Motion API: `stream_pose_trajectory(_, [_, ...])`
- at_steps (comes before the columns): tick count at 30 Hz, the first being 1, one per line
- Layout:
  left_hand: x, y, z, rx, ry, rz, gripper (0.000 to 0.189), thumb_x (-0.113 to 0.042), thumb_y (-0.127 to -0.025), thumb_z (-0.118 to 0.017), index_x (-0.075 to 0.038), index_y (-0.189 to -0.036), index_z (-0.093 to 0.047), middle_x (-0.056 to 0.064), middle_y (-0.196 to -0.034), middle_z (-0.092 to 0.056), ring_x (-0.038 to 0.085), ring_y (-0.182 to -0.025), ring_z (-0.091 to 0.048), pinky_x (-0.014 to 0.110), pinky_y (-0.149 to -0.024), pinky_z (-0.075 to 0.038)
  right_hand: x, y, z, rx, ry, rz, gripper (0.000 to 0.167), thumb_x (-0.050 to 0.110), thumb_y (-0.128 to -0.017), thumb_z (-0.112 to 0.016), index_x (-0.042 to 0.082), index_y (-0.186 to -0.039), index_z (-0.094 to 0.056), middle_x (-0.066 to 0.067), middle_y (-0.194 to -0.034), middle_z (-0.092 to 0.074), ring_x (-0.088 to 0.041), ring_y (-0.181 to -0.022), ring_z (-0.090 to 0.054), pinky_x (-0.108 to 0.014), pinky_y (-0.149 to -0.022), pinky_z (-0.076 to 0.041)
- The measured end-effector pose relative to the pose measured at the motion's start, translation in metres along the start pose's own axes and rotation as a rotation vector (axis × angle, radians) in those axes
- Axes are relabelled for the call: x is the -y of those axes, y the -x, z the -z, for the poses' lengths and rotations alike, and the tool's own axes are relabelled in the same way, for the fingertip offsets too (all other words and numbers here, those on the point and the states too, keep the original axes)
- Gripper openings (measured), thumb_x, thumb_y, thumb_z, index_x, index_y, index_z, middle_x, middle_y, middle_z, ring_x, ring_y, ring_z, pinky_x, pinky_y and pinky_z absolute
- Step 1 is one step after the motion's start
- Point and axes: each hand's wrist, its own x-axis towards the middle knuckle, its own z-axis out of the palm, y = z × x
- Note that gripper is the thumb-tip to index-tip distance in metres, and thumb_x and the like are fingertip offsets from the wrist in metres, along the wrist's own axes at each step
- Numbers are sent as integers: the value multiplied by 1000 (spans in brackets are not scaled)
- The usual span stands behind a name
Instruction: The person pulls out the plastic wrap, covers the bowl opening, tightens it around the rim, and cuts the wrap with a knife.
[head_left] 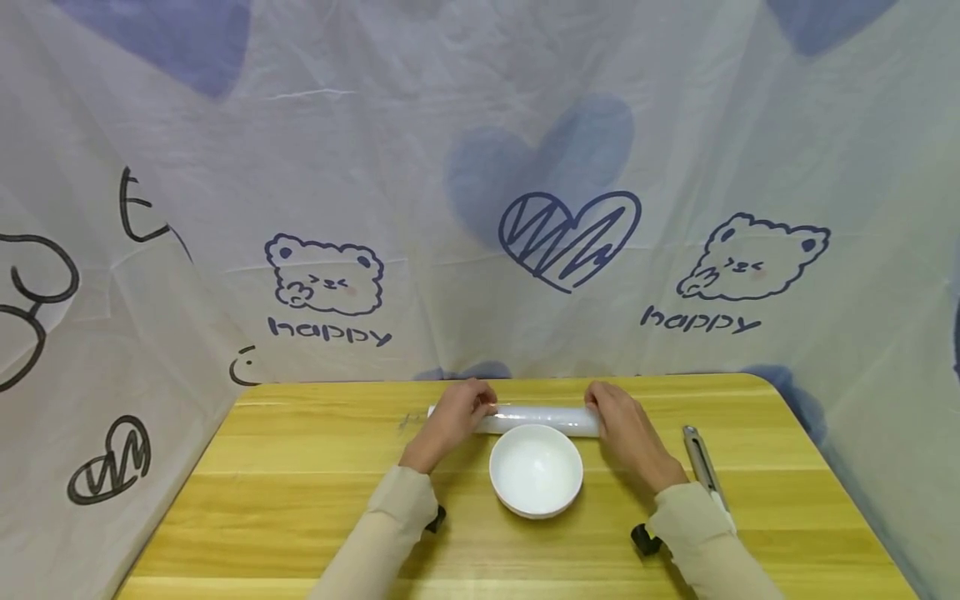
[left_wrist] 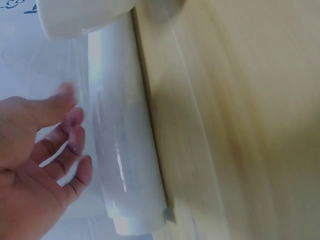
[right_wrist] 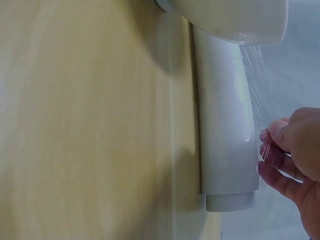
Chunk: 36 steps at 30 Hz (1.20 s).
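Observation:
A roll of cling film (head_left: 543,419) lies crosswise on the table, just behind a white bowl (head_left: 536,472). At the roll's left part, my left hand (head_left: 453,417) pinches the thin film between thumb and fingertips, above the roll. My right hand (head_left: 626,429) does the same near the other end; in the right wrist view, the clear film (right_wrist: 256,95) is drawn into creases toward the pinching thumb and forefinger. The roll's body (left_wrist: 122,130) rests on the wood in the left wrist view, its core showing at the end.
A utility knife (head_left: 701,462) lies on the wooden table (head_left: 300,500) beside my right forearm. Behind the table's far edge hangs a pale cloth (head_left: 450,317) printed with hearts and bears. Another stretch of cloth hangs at the left.

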Motion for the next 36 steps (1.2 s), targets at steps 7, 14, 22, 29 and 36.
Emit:
stream_pose_trajectory(7, [16, 5, 10, 3, -61, 17, 9, 3, -93, -72, -5, -94, -73, 4, -90, -69, 19, -83, -62, 36, -76, -56, -2, -8, -1, -18, 21, 23, 19, -8, -98, -59, 0, -108, -73, -12, -103, -67, -29, -95, -64, -46, -83, -59])
stream_pose_trajectory(14, [21, 3, 18, -12, 52, 63, 12, 0, -97, -69, -7, -88, -72, 1, -86, -67, 16, -80, -58, 34, -74, -54, -3, -12, -2, -12, -10, -7, 15, -5, -100, -58, 2, -104, -71, -11, -103, -66, -29, -97, -64, -45, -84, -58])
stream_pose_trajectory(22, [17, 1, 34, -27, 152, 61, 8, 0, -97, -69, 1, -92, -75, 4, -84, -72, 14, -74, -60, 27, -66, -51, 0, -22, 9, 32, -92, -43, 12, -3, -103, -57, 2, -100, -68, -6, -88, -69, -21, -81, -65, -40, -72, -58])
stream_pose_trajectory(29, [9, -2, 52, -25, 207, 69, 10, 0, -98, -67, -1, -94, -75, 13, -91, -74, 17, -75, -60, 28, -64, -52, 6, -31, 20, 46, -117, -60, 13, -1, -104, -55, 4, -100, -67, -5, -87, -69, -21, -81, -65, -40, -74, -59])
stream_pose_trajectory(36, [3, -7, 65, -42, 219, 124, 9, 0, -98, -67, 0, -97, -76, 13, -93, -74, 21, -78, -61, 29, -65, -52, 12, -41, 34, 30, -125, -20, 15, 0, -105, -53, 1, -102, -68, -7, -88, -69, -26, -80, -66, -42, -73, -58])
